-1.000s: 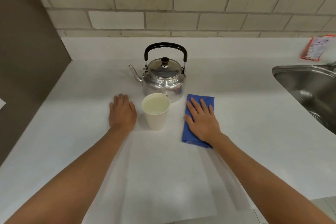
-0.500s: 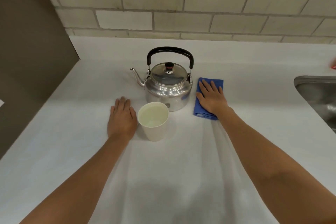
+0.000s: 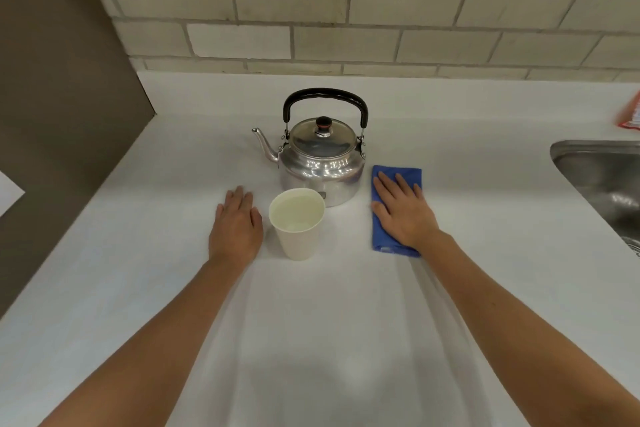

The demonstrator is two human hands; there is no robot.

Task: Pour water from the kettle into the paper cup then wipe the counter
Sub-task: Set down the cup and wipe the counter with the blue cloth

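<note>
My right hand lies palm down with its fingers spread flat on the blue cloth; nothing is gripped, only pressed. The cloth is a folded rectangle lying on the counter, just right of the kettle, its far end clear of my fingertips and its near end under the heel of my hand.

My left hand rests palm down on the bare counter, fingers extended and close together, holding nothing. It sits just left of the cup; I cannot tell whether thumb and cup wall touch.

The cup stands upright between my hands, directly in front of the kettle. It holds clear liquid, the surface visible below the rim; the exact level I cannot judge.

The kettle stands upright behind the cup, lid seated, black handle raised, spout pointing left. Its contents are hidden.

At the right edge, a steel sink is set into the counter; the part of the basin in view holds nothing I can make out. A red packet lies behind it by the tiled wall.
</note>
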